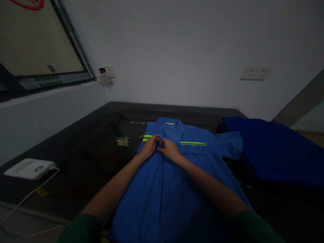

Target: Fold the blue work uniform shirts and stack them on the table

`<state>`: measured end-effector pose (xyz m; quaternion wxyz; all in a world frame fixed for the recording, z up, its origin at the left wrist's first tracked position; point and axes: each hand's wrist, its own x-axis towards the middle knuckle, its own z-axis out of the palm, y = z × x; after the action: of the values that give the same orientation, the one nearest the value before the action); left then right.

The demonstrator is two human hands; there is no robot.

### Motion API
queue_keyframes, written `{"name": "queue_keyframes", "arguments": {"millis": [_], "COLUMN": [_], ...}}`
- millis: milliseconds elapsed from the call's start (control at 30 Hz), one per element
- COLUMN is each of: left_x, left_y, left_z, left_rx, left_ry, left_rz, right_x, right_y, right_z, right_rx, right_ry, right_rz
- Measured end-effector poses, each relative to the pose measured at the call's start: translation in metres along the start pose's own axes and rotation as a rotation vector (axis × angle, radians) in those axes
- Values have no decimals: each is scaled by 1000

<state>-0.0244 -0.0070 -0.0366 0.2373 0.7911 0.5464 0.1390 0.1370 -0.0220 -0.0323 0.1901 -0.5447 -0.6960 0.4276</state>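
A blue short-sleeved work shirt lies front up on the dark table, its collar toward the wall. Yellow-green reflective strips cross its chest, and a button shows low on the front opening. My left hand rests at the edge of that opening near the chest, its fingertips closed on the cloth. Close beside it, my right hand has bent fingers pinching the same edge. Whatever small part lies between the fingertips is hidden. One sleeve spreads out to the right; the sleeve on the left side is out of sight.
Dark blue folded cloth is piled on the right of the table. At the left stands a white device with a white cable hanging over the edge. Wall sockets and a window are beyond.
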Motion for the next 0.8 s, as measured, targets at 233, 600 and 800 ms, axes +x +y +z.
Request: {"name": "queue_keyframes", "arguments": {"millis": [233,600,800], "left_x": [0,1,2], "left_y": [-13,-16,-8], "left_z": [-1,0,-7], "left_rx": [93,165,197], "left_ry": [46,-4,-114], "left_rz": [-75,-77,74], "right_x": [22,13,13], "right_y": [6,10,26], "right_z": [-11,-7,-19], "right_rx": [87,15,-153], "right_ry": [-178,-209,-105], "right_rz": [94,7,-8]}}
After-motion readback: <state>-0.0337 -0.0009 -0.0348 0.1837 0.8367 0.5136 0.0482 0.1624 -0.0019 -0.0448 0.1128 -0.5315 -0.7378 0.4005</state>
